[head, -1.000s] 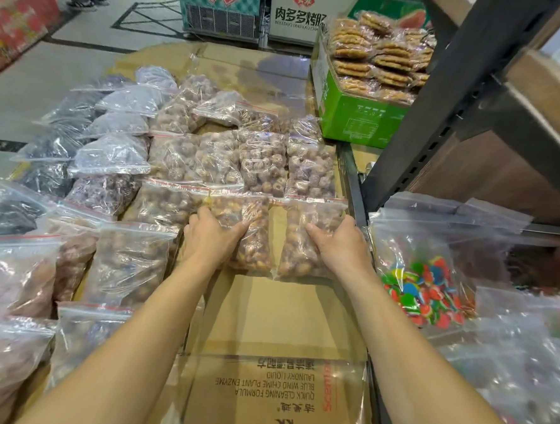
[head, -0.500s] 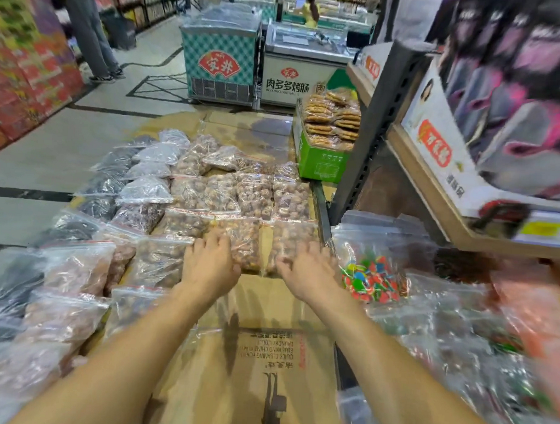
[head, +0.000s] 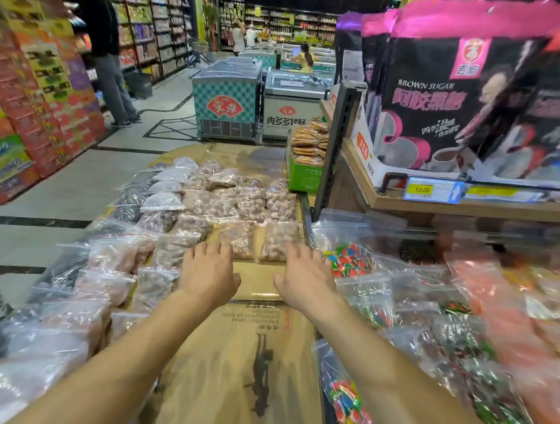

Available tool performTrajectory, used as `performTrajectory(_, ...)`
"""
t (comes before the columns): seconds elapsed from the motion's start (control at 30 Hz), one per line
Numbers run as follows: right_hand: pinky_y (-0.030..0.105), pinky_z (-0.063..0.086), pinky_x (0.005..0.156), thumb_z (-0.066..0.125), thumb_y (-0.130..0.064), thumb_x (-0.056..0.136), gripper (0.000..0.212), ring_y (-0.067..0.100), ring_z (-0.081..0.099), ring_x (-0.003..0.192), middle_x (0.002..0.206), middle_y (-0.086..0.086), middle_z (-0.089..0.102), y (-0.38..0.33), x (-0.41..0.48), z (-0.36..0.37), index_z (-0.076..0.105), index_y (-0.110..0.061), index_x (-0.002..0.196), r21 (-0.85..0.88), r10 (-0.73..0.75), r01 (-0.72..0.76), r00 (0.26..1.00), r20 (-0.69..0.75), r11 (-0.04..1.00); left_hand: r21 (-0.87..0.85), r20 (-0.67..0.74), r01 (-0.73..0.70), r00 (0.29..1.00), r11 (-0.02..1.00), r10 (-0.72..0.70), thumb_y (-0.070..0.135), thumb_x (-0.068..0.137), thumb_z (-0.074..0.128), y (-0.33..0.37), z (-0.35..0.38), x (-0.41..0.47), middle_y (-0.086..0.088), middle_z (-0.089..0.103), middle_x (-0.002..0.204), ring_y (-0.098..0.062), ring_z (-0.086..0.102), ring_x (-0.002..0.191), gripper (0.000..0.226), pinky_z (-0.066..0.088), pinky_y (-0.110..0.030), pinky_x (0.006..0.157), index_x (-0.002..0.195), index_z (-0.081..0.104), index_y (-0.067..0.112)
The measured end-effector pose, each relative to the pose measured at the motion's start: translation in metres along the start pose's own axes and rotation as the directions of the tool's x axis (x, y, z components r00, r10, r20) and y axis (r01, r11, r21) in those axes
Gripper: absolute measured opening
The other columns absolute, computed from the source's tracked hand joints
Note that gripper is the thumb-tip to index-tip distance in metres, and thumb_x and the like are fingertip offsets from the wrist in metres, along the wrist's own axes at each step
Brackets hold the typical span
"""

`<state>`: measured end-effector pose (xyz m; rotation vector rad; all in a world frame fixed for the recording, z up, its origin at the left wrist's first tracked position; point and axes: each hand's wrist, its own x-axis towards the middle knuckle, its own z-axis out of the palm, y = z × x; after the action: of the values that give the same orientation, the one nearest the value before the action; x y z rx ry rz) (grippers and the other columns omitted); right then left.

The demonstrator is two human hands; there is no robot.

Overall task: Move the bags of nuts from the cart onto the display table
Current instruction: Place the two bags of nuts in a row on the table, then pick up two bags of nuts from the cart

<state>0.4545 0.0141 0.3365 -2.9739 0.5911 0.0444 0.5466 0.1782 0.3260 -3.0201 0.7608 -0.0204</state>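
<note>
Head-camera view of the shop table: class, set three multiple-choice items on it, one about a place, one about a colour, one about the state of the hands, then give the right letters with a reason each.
1. Where does the green crate of flat cakes stand?
A. At the far right end of the table, beside the shelf post
B. On the floor under the freezers
C. In front of the wrists

2. What colour is the price tag reading 12.00 on the shelf edge?
A. Red
B. Yellow
C. White

3. How are the hands?
A. Each closed around a bag
B. Open and flat, holding nothing
C. Clasped together

Answers: 1 A, the crate sits past the last nut bags by the dark post. 2 B, the number stands on a yellow patch. 3 B, the left hand and right hand have fingers spread just short of the nearest bags.
</note>
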Motion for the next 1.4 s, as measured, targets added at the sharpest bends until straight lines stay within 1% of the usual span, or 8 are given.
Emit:
performTrajectory(0.33,0.055,0.033,0.119,0.050,-0.048,0.106,0.063,0.038,0.042,0.144,0.155,0.016,0.047,0.003,-0.070,-0.016,0.040,-0.013,0.156,-0.053,0.105,-0.106,0.994,-0.012,0.993,0.000,-0.034,-0.121,0.992,0.993,0.120,0.051,0.098,0.052,0.021,-0.017,-0.050,-0.006,0.048,0.155,-0.032,0.038,0.146,0.063,0.035,-0.048,0.116,0.150,0.042,0.017)
performTrajectory(0.6,0.052,0.034,0.117,0.050,-0.050,0.106,0.061,0.037,0.044,0.142,0.152,0.015,0.050,-0.026,-0.128,-0.020,0.042,-0.012,0.153,-0.048,0.244,-0.247,0.969,-0.047,0.968,-0.031,-0.054,-0.261,0.964,0.965,0.259,0.049,0.099,0.052,0.005,-0.024,-0.088,-0.005,0.045,0.159,-0.030,0.037,0.148,0.064,0.033,-0.048,0.115,0.153,0.040,0.017)
performTrajectory(0.67,0.052,0.034,0.116,0.049,-0.048,0.106,0.059,0.037,0.043,0.142,0.153,0.015,0.049,-0.037,-0.145,-0.020,0.043,-0.012,0.152,-0.039,0.273,-0.275,0.961,-0.055,0.961,-0.032,-0.050,-0.295,0.955,0.955,0.293,0.051,0.099,0.051,-0.001,-0.025,-0.099,-0.005,0.044,0.161,-0.030,0.038,0.148,0.063,0.034,-0.048,0.114,0.152,0.042,0.018)
performTrajectory(0.73,0.053,0.033,0.117,0.049,-0.049,0.106,0.064,0.037,0.039,0.147,0.158,0.016,0.045,-0.045,-0.163,-0.019,0.039,-0.011,0.157,-0.056,0.297,-0.300,0.953,-0.053,0.952,-0.042,-0.042,-0.332,0.943,0.942,0.331,0.051,0.099,0.051,-0.005,-0.023,-0.110,-0.006,0.045,0.160,-0.031,0.038,0.147,0.061,0.035,-0.049,0.114,0.151,0.043,0.018)
performTrajectory(0.9,0.050,0.035,0.115,0.049,-0.049,0.105,0.063,0.038,0.042,0.144,0.156,0.016,0.047,-0.049,-0.206,-0.011,0.040,-0.013,0.156,-0.062,0.403,-0.405,0.914,-0.043,0.912,-0.051,-0.019,-0.435,0.900,0.899,0.435,0.049,0.101,0.052,0.002,-0.019,-0.138,-0.004,0.048,0.155,-0.030,0.040,0.144,0.058,0.035,-0.048,0.112,0.149,0.043,0.019)
performTrajectory(1.1,0.049,0.035,0.117,0.044,-0.051,0.109,0.070,0.036,0.039,0.148,0.164,0.016,0.040,-0.022,-0.261,-0.008,0.030,-0.010,0.163,-0.063,0.509,-0.510,0.860,-0.028,0.858,-0.080,-0.008,-0.548,0.836,0.833,0.549,0.049,0.100,0.054,0.037,-0.015,-0.167,-0.005,0.047,0.158,-0.031,0.040,0.145,0.064,0.036,-0.048,0.114,0.154,0.040,0.019)
performTrajectory(1.27,0.054,0.036,0.118,0.046,-0.053,0.106,0.064,0.037,0.045,0.142,0.154,0.015,0.048,0.015,-0.306,-0.001,0.040,-0.012,0.155,-0.005,0.612,-0.613,0.790,-0.019,0.790,-0.065,0.004,-0.641,0.766,0.765,0.643,0.052,0.101,0.053,0.091,-0.018,-0.193,-0.006,0.047,0.157,-0.033,0.040,0.146,0.061,0.035,-0.049,0.116,0.151,0.041,0.018)
performTrajectory(1.4,0.055,0.034,0.121,0.050,-0.049,0.106,0.065,0.038,0.040,0.147,0.159,0.015,0.043,0.052,-0.345,-0.002,0.036,-0.012,0.158,0.018,0.682,-0.682,0.731,0.007,0.731,-0.069,0.025,-0.708,0.703,0.703,0.711,0.047,0.102,0.053,0.149,-0.021,-0.217,-0.007,0.046,0.158,-0.034,0.038,0.148,0.062,0.033,-0.051,0.120,0.153,0.039,0.016)
